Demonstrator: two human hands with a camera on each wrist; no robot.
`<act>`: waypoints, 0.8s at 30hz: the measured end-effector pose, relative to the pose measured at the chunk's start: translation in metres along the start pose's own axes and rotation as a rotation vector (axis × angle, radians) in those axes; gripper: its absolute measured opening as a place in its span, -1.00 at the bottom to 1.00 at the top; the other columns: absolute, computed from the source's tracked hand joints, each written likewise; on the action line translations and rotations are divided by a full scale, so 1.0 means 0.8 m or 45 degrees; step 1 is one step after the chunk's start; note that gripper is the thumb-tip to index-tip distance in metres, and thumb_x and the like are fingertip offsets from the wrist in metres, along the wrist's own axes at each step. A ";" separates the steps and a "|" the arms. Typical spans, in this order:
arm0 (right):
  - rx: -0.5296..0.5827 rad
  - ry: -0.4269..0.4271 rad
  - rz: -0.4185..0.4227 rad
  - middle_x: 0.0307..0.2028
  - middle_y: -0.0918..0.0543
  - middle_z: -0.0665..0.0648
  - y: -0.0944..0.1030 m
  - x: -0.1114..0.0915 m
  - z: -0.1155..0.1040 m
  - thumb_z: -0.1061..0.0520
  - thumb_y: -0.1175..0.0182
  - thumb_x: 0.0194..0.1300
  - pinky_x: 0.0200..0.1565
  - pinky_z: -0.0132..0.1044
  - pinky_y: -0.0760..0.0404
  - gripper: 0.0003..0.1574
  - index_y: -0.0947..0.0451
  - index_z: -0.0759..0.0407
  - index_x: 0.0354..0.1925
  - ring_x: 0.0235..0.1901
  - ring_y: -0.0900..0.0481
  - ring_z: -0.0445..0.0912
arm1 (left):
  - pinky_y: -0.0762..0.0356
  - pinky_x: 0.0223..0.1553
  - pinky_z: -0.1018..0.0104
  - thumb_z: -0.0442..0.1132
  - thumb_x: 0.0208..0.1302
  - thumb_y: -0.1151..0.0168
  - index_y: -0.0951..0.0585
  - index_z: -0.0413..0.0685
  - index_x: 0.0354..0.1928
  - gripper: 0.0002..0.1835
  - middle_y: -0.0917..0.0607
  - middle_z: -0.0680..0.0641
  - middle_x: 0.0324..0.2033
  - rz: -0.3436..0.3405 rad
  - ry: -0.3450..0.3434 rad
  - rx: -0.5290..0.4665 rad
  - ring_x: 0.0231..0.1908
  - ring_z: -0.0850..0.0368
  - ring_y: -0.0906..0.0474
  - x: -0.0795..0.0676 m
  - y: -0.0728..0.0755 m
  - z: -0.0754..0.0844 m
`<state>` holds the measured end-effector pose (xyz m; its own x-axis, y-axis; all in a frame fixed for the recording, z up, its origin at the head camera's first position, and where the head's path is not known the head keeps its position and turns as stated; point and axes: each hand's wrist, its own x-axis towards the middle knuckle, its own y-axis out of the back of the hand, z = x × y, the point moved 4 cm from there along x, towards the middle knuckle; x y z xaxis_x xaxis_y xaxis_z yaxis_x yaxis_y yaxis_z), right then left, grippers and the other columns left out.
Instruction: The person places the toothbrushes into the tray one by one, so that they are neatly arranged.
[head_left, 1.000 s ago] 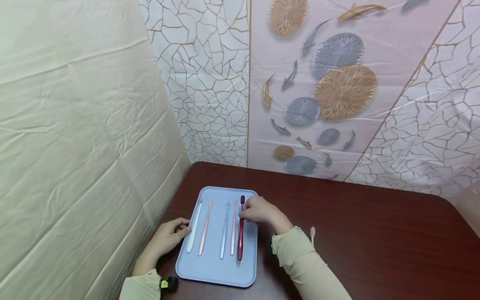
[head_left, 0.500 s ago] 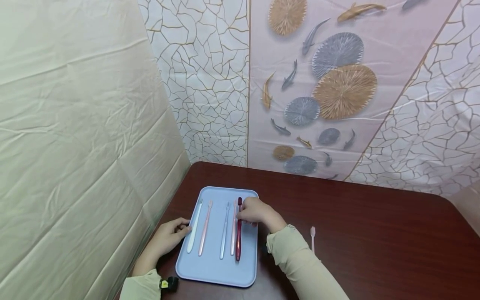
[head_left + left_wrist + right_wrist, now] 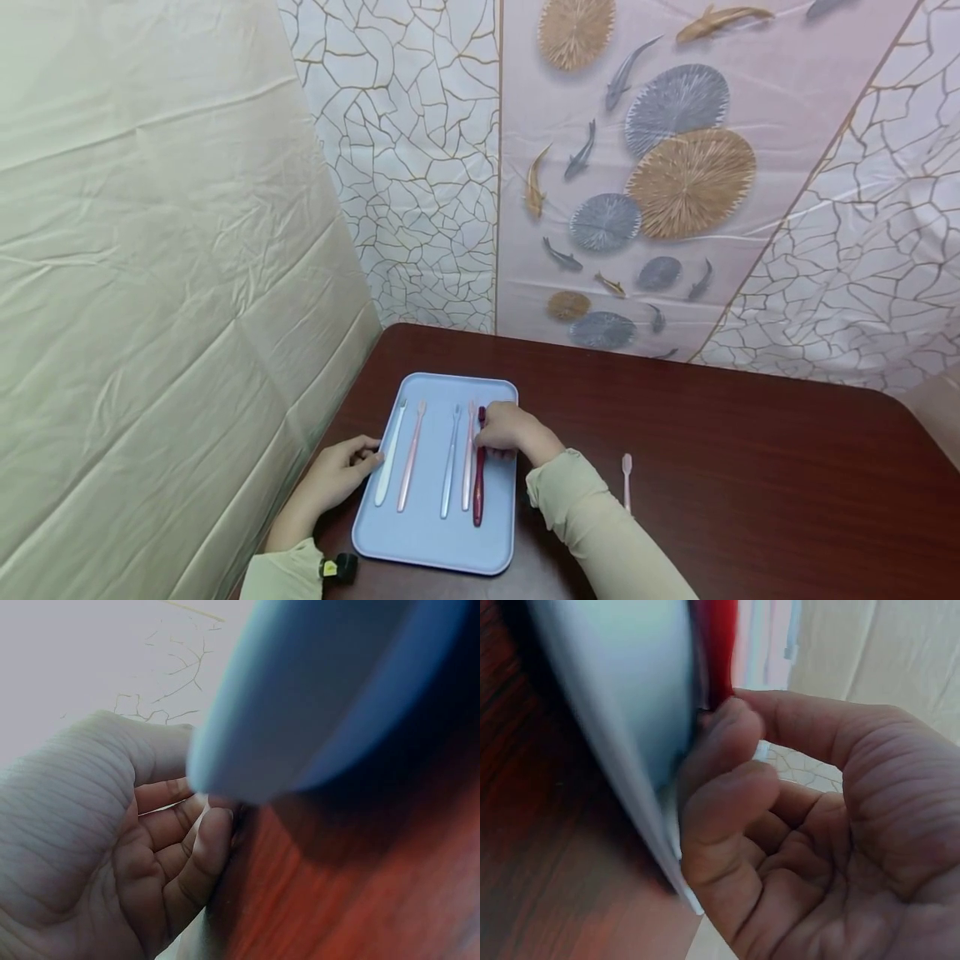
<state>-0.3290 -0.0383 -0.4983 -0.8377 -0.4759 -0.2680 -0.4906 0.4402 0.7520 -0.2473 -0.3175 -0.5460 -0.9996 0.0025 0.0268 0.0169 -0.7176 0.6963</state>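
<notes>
A light blue tray (image 3: pixel 420 546) lies on the table with several toothbrushes on it. My right hand (image 3: pixel 510 429) pinches a dark red toothbrush (image 3: pixel 478 492) between thumb and fingers, near its head, at the tray's right side. In the right wrist view the red handle (image 3: pixel 718 652) runs up from the thumb and fingertips. My left hand (image 3: pixel 339 473) holds the tray's left rim, thumb against the edge and the other fingers curled beside it. A pink toothbrush (image 3: pixel 467 475) lies just left of the red one, then a blue toothbrush (image 3: pixel 449 471).
Farther left on the tray are another pink toothbrush (image 3: pixel 409 467) and a white toothbrush (image 3: pixel 387 467). A pale pink toothbrush (image 3: pixel 627 475) lies on the brown table (image 3: pixel 750 467), partly behind the right sleeve. Cloth walls (image 3: pixel 247 292) stand left and behind.
My right hand has moved slightly left and toward me with the red toothbrush, which has come nearer to the pink one and lower onto the tray. The left hand has stayed still.
</notes>
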 end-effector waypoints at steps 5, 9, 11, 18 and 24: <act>-0.002 -0.018 0.015 -0.76 -0.55 0.08 -0.004 0.003 0.004 0.14 -0.35 0.25 -0.64 -0.26 -0.55 -0.61 -0.55 0.24 -0.66 -0.75 -0.51 -0.11 | -0.45 -0.33 0.33 -0.13 0.37 -0.32 -0.71 -0.03 -0.01 -0.76 -0.65 0.14 -0.39 0.012 -0.017 0.001 -0.40 0.25 -0.50 0.000 0.001 0.001; -0.011 -0.016 0.016 -0.77 -0.54 0.08 -0.005 0.003 0.005 0.08 -0.39 0.28 -0.64 -0.26 -0.55 -0.55 -0.56 0.23 -0.68 -0.76 -0.50 -0.11 | -0.45 -0.32 0.33 -0.13 0.37 -0.32 -0.71 -0.02 0.00 -0.76 -0.65 0.14 -0.38 0.007 -0.010 -0.001 -0.40 0.25 -0.50 0.000 0.000 0.002; -0.019 -0.010 0.024 -0.77 -0.54 0.08 -0.004 0.003 0.005 0.07 -0.39 0.29 -0.64 -0.27 -0.54 -0.53 -0.56 0.23 -0.68 -0.76 -0.50 -0.11 | -0.45 -0.32 0.33 -0.13 0.38 -0.31 -0.71 -0.03 0.00 -0.77 -0.65 0.14 -0.38 0.007 -0.013 0.001 -0.40 0.25 -0.50 0.000 0.000 0.002; -0.019 -0.031 0.054 -0.77 -0.51 0.06 -0.001 0.000 0.008 0.03 -0.38 0.30 -0.63 -0.29 -0.53 -0.49 -0.55 0.20 -0.71 -0.76 -0.49 -0.13 | -0.45 -0.32 0.33 -0.14 0.37 -0.32 -0.71 -0.03 -0.01 -0.77 -0.65 0.14 -0.39 0.014 -0.001 0.007 -0.39 0.24 -0.51 0.000 -0.001 0.002; 0.015 -0.016 0.117 -0.75 -0.53 0.09 0.011 -0.013 0.006 -0.03 -0.33 0.35 -0.59 -0.22 -0.59 -0.47 -0.61 0.27 -0.65 -0.71 -0.53 -0.08 | -0.45 -0.31 0.32 -0.12 0.37 -0.32 -0.71 -0.02 0.01 -0.76 -0.66 0.14 -0.37 0.005 0.006 0.004 -0.38 0.24 -0.51 0.001 -0.001 0.001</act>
<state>-0.3259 -0.0259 -0.4921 -0.8822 -0.4236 -0.2056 -0.4143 0.4906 0.7666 -0.2478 -0.3165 -0.5463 -0.9997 -0.0037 0.0262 0.0209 -0.7152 0.6986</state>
